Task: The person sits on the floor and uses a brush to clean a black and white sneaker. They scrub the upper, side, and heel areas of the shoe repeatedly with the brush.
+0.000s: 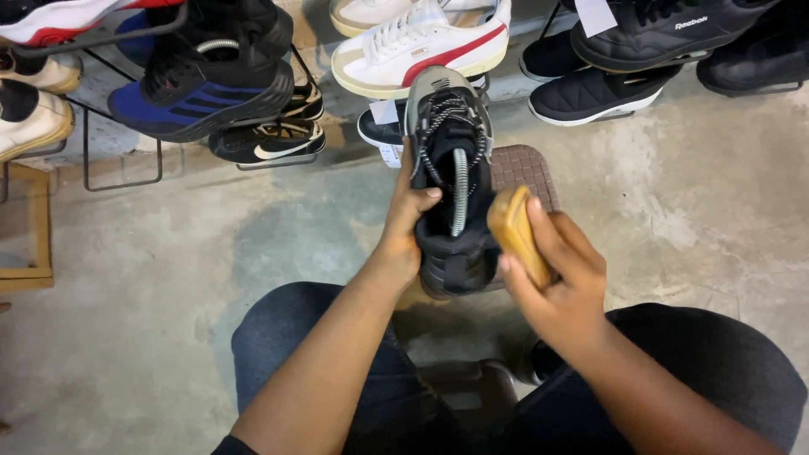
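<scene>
My left hand grips a black and grey sneaker by its left side, holding it upright in front of me with the toe pointing away. A coiled grey shoe tree runs down inside the sneaker. My right hand holds a tan wooden brush against the sneaker's right side, near the heel. Both hands are above my knees, which are in dark trousers.
Metal racks hold several shoes: a blue and black sneaker at left, a white sneaker with a red stripe behind, black sneakers at right. A brown woven mat lies on the concrete floor. A wooden frame stands far left.
</scene>
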